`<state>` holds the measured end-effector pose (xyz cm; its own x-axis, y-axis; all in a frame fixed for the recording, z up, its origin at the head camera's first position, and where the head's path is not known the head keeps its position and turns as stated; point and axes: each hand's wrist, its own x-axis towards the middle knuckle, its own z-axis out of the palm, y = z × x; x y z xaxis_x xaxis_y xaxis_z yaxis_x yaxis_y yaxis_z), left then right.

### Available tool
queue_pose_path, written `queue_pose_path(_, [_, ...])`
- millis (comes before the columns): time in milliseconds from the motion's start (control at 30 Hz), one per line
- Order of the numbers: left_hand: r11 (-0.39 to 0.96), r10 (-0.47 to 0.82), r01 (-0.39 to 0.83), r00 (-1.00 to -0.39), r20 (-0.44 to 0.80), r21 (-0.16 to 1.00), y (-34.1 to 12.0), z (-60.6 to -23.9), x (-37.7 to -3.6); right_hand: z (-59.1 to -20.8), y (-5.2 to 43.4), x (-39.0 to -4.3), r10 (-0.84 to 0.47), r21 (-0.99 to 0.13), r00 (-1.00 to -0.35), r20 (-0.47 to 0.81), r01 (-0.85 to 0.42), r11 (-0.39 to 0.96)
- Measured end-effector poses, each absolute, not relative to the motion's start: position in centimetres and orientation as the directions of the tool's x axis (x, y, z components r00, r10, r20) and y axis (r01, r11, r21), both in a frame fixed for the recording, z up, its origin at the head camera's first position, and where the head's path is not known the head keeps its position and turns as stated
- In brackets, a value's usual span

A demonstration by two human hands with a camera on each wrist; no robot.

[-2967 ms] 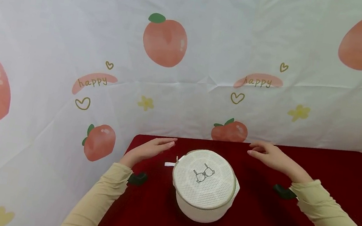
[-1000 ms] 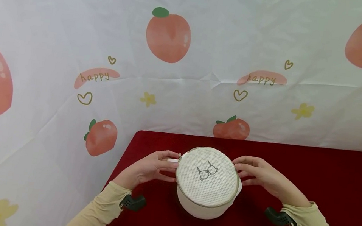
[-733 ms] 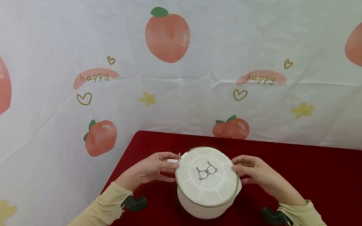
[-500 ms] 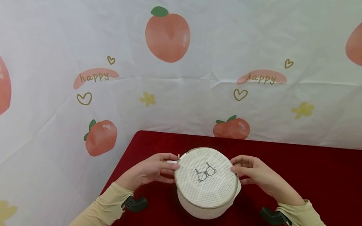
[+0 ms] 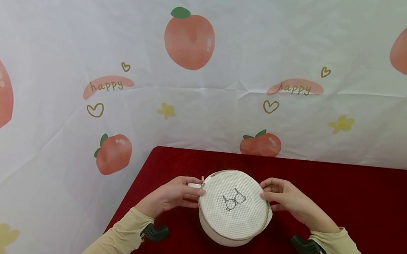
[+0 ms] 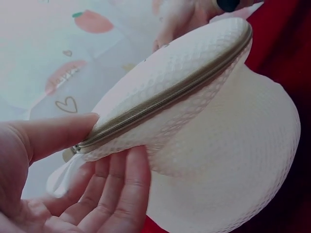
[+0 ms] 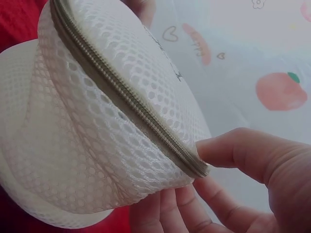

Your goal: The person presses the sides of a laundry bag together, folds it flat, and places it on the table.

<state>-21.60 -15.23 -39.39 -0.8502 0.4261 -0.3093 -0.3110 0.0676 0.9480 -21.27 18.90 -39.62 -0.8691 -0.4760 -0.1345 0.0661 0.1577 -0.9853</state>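
A round cream mesh laundry bag stands on the red tabletop, a black line drawing on its flat top. Both hands hold its upper rim from opposite sides. My left hand pinches the rim with the thumb above and fingers below, beside a white loop tab and the zipper pull. On the other side my right hand grips the rim likewise, its thumb pressed at the zipper. The zipper runs closed along the stretch seen in each wrist view. Below it, the soft mesh wall folds inward.
Dark red cloth covers the table around the bag. Behind and to the left hangs a white sheet printed with peaches, hearts and flowers. A black wrist camera sits below the left hand, another black camera below the right.
Three seconds ago both hands were apart from the bag; they have come down and in and taken its rim. Over the last half second its top has tilted toward me, covering more of the side wall.
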Motion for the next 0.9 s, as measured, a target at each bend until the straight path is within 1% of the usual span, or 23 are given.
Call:
queue_pose_path(300, [0.068, 0.343, -0.316, -0.883, -0.320, 0.946, -14.9, -41.0, -21.8, -41.4, 18.6, -21.9, -0.461, -0.981, -0.873, -0.157, 0.084, 0.175])
queue_pose_path(533, [0.087, 0.309, -0.343, -0.883, -0.353, 0.935, -15.1, -43.0, -21.6, -43.4, 18.0, -22.1, -0.443, -0.970, -0.874, -0.198, 0.108, 0.220])
queue_pose_path(700, [0.079, 0.300, -0.356, -0.882, -0.363, 0.931, -15.2, -44.2, -21.5, -44.6, 17.9, -22.2, -0.457, -0.967, -0.862, -0.217, 0.128, 0.218])
queue_pose_path(900, [0.092, 0.295, -0.349, -0.885, -0.360, 0.933, -15.3, -44.7, -21.5, -45.3, 17.9, -22.5, -0.457, -0.965, -0.858, -0.237, 0.152, 0.214])
